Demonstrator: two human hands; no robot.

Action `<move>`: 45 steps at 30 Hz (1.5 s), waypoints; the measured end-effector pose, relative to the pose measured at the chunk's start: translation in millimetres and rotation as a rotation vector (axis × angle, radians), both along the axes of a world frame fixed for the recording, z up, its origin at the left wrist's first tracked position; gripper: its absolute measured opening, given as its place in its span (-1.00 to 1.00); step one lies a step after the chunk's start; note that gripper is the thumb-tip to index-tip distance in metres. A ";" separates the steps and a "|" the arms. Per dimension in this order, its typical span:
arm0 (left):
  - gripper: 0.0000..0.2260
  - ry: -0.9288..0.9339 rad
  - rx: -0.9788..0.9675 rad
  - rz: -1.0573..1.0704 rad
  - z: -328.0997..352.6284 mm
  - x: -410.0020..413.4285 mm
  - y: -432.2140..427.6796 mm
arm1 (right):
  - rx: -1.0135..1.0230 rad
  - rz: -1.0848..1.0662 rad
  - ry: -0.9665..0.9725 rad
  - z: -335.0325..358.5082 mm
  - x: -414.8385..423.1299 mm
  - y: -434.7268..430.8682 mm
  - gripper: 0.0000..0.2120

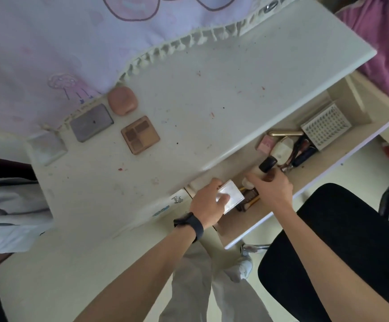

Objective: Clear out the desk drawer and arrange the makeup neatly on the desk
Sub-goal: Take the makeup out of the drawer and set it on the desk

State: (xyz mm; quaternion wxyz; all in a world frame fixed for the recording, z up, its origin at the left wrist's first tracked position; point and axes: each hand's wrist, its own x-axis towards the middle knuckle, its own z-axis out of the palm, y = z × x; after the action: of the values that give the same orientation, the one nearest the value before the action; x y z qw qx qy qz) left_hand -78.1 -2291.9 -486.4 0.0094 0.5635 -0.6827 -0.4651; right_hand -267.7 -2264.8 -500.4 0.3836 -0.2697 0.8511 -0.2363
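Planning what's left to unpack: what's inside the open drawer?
Visible: white mesh basket, pink case, gold tube, cream bottle. The desk top, left hand and right hand cover the rest.

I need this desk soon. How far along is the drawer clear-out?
Done: four items lie on the desk: a clear case, a grey compact, a pink case and a brown eyeshadow palette. In hand: the left hand grips a silvery compact, the right hand a black-capped bottle, over the open drawer. Left: a pink box, a gold tube, dark tubes and a mesh basket lie in the drawer.
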 end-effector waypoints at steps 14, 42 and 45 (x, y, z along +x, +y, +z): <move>-0.75 0.148 -0.117 0.583 86.8 186.5 -127.3 | -0.365 0.099 -0.176 90.1 116.4 -85.1 -0.63; -0.32 -0.383 -0.382 0.004 47.9 248.1 -164.6 | -0.514 0.359 0.224 31.4 207.1 -317.0 -0.49; -0.32 -0.386 -0.366 0.010 49.8 245.9 -164.8 | -0.493 0.360 0.236 32.7 210.9 -324.3 -0.49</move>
State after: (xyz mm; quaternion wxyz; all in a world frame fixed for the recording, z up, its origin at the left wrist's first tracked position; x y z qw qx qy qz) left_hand 167.9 -2456.7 -436.6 -0.0167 0.6342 -0.7417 -0.2177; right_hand -56.8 -2589.2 -467.8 0.2412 -0.5260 0.7454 -0.3308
